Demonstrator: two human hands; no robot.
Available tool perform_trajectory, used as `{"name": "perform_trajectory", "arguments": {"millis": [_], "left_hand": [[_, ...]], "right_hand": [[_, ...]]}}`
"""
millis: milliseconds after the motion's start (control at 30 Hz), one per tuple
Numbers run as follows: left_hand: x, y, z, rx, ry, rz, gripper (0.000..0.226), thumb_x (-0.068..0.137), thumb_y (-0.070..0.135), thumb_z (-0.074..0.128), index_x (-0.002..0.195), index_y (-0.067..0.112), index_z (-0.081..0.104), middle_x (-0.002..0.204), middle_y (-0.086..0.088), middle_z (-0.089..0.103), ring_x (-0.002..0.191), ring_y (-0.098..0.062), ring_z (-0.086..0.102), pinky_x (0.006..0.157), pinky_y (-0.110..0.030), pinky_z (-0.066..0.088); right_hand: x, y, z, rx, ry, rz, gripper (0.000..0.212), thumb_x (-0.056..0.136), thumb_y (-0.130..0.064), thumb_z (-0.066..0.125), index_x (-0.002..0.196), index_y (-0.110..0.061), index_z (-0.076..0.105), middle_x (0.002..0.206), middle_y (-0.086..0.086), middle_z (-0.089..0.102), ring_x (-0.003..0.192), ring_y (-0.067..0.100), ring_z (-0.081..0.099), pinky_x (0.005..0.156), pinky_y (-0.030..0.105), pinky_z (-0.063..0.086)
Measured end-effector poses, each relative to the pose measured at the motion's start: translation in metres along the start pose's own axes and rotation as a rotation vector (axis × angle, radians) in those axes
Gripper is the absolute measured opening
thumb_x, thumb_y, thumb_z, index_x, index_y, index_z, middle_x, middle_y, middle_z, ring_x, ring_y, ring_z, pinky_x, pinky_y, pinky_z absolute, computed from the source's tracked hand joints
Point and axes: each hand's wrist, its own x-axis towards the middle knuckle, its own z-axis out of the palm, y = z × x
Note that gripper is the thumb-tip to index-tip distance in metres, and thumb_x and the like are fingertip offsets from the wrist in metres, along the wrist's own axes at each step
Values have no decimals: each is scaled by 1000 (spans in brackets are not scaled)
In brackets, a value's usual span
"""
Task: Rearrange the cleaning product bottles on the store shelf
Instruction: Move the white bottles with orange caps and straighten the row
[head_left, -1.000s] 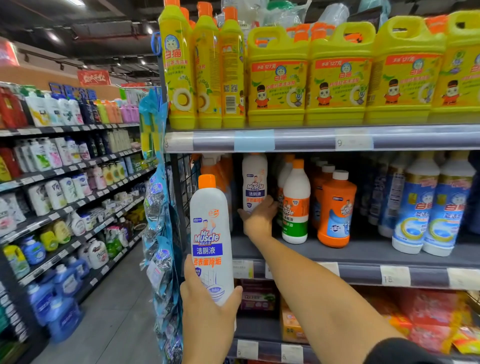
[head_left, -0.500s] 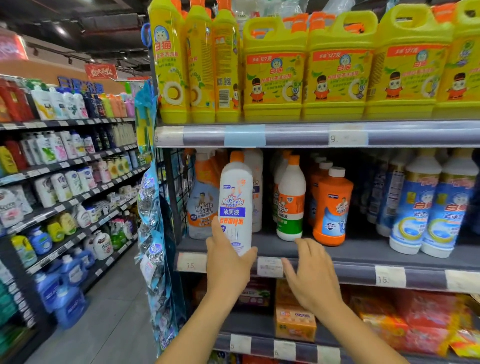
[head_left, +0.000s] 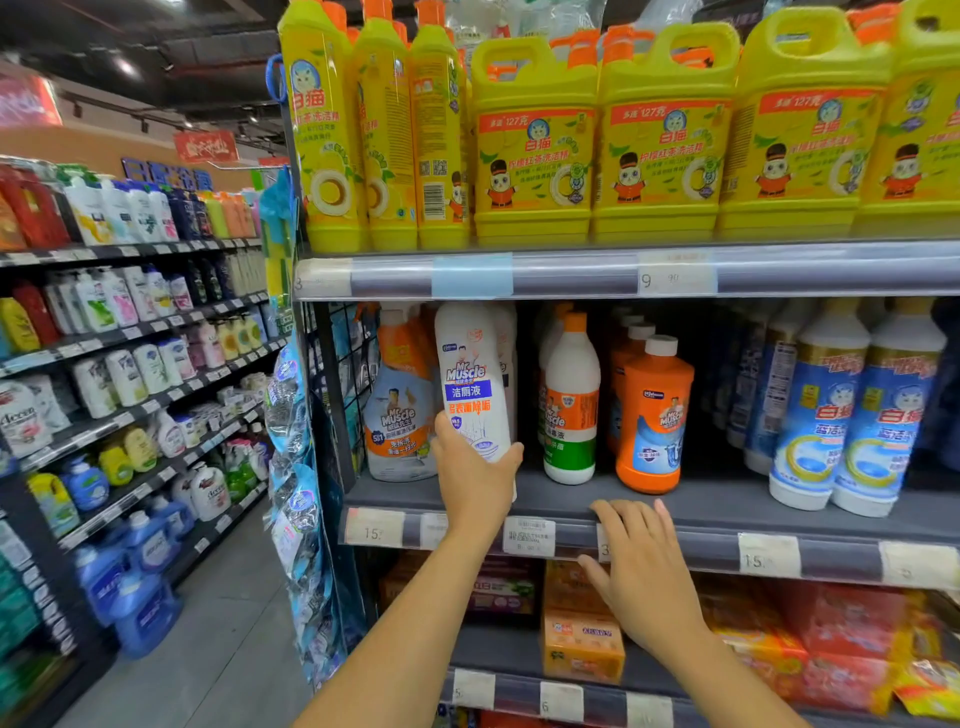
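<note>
My left hand (head_left: 475, 475) grips the base of a white Mr Muscle bottle (head_left: 470, 379), holding it upright at the front of the middle shelf (head_left: 727, 512), in front of another white bottle. A spray bottle (head_left: 400, 410) stands just left of it. To its right stand a white-and-green bottle (head_left: 571, 400) and an orange bottle (head_left: 655, 415). My right hand (head_left: 644, 569) is empty, with its fingers spread on the shelf's front edge, below the orange bottle.
Yellow detergent jugs (head_left: 665, 135) fill the top shelf. Blue-and-white bottles (head_left: 857, 410) stand at the right of the middle shelf. Packets (head_left: 582, 644) lie on the lower shelf. Hanging bags (head_left: 293, 467) cover the shelf end. Across the aisle floor (head_left: 218, 654) stands another stocked rack (head_left: 130, 410).
My left hand has carried the white bottle from in front of the shelf end up onto the middle shelf. My right hand has drawn back from the bottles to the shelf's front edge.
</note>
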Motion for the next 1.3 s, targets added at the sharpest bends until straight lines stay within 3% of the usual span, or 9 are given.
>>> {"name": "perform_trajectory", "arguments": {"millis": [100, 200, 300, 367, 767, 1000, 1067, 1200, 1300], "left_hand": [[8, -2, 6, 4, 4, -3, 78, 66, 18, 87, 127, 16, 39, 110, 1, 43, 81, -3, 44, 55, -7, 36], [15, -7, 10, 24, 4, 4, 76, 64, 15, 87, 124, 14, 39, 111, -4, 45, 90, -12, 45, 66, -12, 40], [18, -12, 17, 53, -2, 10, 76, 62, 13, 88, 120, 12, 39, 112, -8, 46, 98, -22, 51, 81, -35, 52], [19, -15, 21, 72, -8, 16, 81, 61, 12, 89, 124, 10, 37, 116, -11, 47, 104, -27, 52, 87, -42, 52], [34, -22, 29, 193, -43, -41, 83, 61, 18, 89, 118, 5, 31, 121, -21, 48, 109, -38, 54, 93, -54, 48], [28, -17, 24, 179, -96, -91, 90, 63, 18, 89, 127, 2, 28, 127, -25, 45, 113, -41, 50, 94, -48, 47], [18, -13, 21, 166, -66, -75, 98, 64, 15, 89, 136, 2, 23, 132, -26, 39, 118, -40, 44, 98, -48, 43], [-26, -12, 24, 163, 129, 274, 71, 74, 11, 78, 131, 1, 37, 126, -20, 42, 116, -28, 38, 94, -31, 36], [-39, -3, 44, 228, -90, 409, 52, 77, 14, 76, 120, 5, 48, 115, -11, 48, 107, -23, 47, 89, -25, 39]], "right_hand": [[1, 0, 1, 27, -23, 14, 58, 78, -40, 73, 128, -16, 54, 117, 1, 57, 116, 23, 52, 115, 45, 19], [1, 0, 2, 24, -44, 22, 58, 80, -39, 71, 130, -16, 52, 120, 2, 55, 119, 23, 50, 115, 44, 16], [2, 0, 3, 19, -49, 28, 59, 81, -40, 70, 132, -16, 52, 121, 2, 55, 120, 24, 49, 115, 43, 14], [3, 0, 4, 19, -51, 31, 58, 82, -41, 69, 132, -16, 51, 121, 3, 54, 120, 24, 48, 115, 43, 14], [3, -2, 4, 32, -33, 27, 57, 84, -42, 65, 133, -18, 47, 123, 1, 51, 123, 22, 45, 116, 40, 8], [4, -2, -7, 64, -104, -5, 58, 87, -42, 61, 137, -18, 41, 130, 2, 46, 126, 23, 38, 118, 40, 7], [3, 4, -13, 212, -109, -2, 59, 88, -40, 61, 138, -19, 39, 135, 0, 40, 128, 19, 34, 116, 36, 17], [19, 29, -35, 589, 235, 260, 57, 81, -23, 73, 131, -14, 46, 123, 1, 45, 115, 13, 43, 94, 20, 40], [52, 52, -43, 706, 202, 553, 84, 70, -31, 81, 139, -14, 37, 126, 5, 46, 117, 20, 48, 88, 22, 39]]}}
